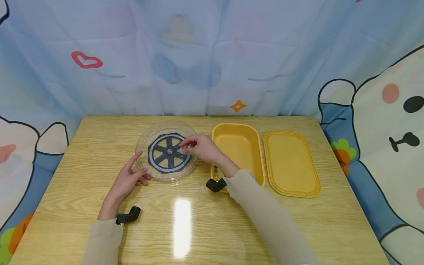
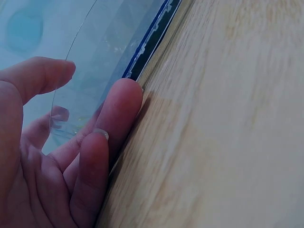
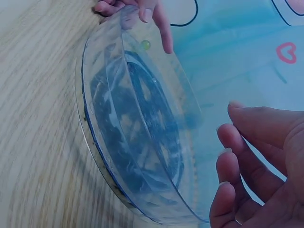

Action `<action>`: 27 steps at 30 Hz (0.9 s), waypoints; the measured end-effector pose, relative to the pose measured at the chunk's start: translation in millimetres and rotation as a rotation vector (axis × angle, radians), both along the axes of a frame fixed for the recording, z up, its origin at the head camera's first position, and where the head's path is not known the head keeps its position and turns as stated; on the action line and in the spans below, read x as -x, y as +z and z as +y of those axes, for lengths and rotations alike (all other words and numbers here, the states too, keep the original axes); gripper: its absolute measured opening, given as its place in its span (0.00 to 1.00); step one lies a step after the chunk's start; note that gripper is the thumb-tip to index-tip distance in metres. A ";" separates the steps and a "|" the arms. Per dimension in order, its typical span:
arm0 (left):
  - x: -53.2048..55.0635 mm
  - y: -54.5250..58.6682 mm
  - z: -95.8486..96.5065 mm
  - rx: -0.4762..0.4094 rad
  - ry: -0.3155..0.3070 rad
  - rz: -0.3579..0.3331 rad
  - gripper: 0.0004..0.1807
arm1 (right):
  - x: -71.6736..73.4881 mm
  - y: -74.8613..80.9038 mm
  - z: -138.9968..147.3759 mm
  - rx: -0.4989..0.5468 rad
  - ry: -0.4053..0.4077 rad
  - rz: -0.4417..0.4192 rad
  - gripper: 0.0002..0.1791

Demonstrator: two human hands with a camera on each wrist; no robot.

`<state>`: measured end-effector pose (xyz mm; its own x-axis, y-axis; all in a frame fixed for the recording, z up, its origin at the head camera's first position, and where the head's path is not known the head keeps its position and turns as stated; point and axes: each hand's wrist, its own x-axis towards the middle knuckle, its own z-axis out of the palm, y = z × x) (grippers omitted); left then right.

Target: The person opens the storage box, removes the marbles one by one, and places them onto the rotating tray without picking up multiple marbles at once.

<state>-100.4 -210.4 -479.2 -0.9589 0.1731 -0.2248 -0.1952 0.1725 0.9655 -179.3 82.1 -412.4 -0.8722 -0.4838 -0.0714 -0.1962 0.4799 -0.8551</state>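
A round clear plastic dish [image 1: 171,177] stands on the table at left centre, with a dark six-spoked wheel shape [image 1: 170,151] in its middle. My left hand [image 1: 126,182] rests at the dish's left edge, index finger and thumb touching its outer side. In the right wrist view a small green marble [image 3: 145,45] shows inside the dish near that hand. My right hand [image 1: 203,148] hovers over the dish's right side, thumb and index finger close together. No thing shows between those fingertips in the right wrist view.
A yellow plastic box [image 1: 235,145] stands right of the dish, partly hidden by my right forearm. Several small marbles [image 1: 215,171] lie along its left side. Farther right lies a yellow lid [image 1: 292,163]. A printed curtain [image 1: 205,59] hangs behind the wooden table [image 1: 212,228].
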 end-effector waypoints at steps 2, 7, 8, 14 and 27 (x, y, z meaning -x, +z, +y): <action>-0.5 0.0 0.1 -0.005 0.000 0.001 0.39 | 0.1 1.4 0.3 -0.006 -0.010 -0.009 0.12; -1.1 0.6 0.5 -0.011 0.001 0.004 0.39 | 1.5 6.7 7.8 0.006 -0.035 -0.033 0.12; -1.1 0.6 0.7 -0.010 0.002 0.004 0.39 | 2.4 7.6 10.7 0.018 -0.039 -0.035 0.12; -0.6 0.1 1.0 -0.003 0.002 0.003 0.39 | 9.0 13.0 36.8 0.058 -0.079 -0.044 0.12; -1.3 1.1 0.6 -0.001 0.001 -0.004 0.39 | 18.1 6.8 97.4 0.044 -0.075 -0.117 0.10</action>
